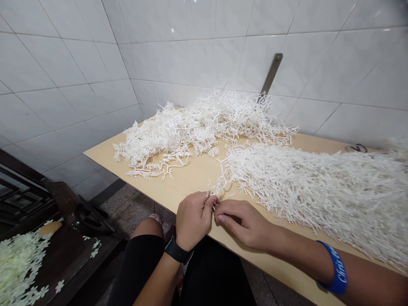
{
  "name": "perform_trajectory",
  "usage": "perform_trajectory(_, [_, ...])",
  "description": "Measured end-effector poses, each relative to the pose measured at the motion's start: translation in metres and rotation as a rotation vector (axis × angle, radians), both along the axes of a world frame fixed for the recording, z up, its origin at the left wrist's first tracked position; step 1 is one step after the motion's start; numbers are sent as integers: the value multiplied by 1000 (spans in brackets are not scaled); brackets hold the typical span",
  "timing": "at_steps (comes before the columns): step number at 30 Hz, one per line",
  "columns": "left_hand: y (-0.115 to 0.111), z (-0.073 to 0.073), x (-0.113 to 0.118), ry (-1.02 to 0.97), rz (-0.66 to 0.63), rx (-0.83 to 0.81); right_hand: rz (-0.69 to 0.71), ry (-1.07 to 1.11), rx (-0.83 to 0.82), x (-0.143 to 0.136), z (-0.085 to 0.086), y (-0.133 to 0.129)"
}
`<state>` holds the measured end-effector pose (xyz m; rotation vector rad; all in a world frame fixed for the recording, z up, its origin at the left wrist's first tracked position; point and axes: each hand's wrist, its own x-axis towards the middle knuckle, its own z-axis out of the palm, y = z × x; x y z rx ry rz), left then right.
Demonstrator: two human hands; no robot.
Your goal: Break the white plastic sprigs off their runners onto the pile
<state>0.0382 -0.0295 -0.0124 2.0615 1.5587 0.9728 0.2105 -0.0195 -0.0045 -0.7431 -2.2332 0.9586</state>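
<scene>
Near the front edge of the wooden board [191,180], my two hands meet with their fingertips nearly touching. My left hand [196,216] is closed, thumb and forefinger pinching a white branching plastic stem [220,183] whose thin twigs stick up past the fingers. My right hand [244,221] pinches close beside it, at the lower end of the same stem; the exact grip is partly hidden. Just beyond the hands lies a long, dense heap of white plastic sprigs [312,182], reaching to the right. A looser tangled pile of white branched stems [204,123] lies farther back.
A metal bracket [272,74] leans against the tiled wall [223,55] behind the piles. A black loop [358,148] lies at the back right. At lower left, pale flower pieces [22,263] lie on dark wooden furniture [79,255]. My knees are under the board.
</scene>
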Motion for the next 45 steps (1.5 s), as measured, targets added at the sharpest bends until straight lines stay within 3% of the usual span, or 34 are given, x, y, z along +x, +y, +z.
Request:
perform_trajectory(7, [1, -1, 2, 21, 30, -1, -17, 14, -2, 0, 1, 2])
perform_trajectory(13, [7, -2, -7, -315, 116, -84, 169, -87, 55, 2, -1, -8])
perform_trajectory(18, [4, 2, -5, -210, 69, -121, 63, 6, -10, 1, -4, -8])
perform_trajectory(22, [3, 2, -4, -216, 67, -118, 3, 18, 31, -1, -5, -5])
perform_trajectory(39, [1, 0, -3, -197, 65, -102, -6, 39, 71, -3, -4, -4])
perform_trajectory(45, [2, -1, 1, -51, 83, -26, 6, 42, 80, -3, -5, -3])
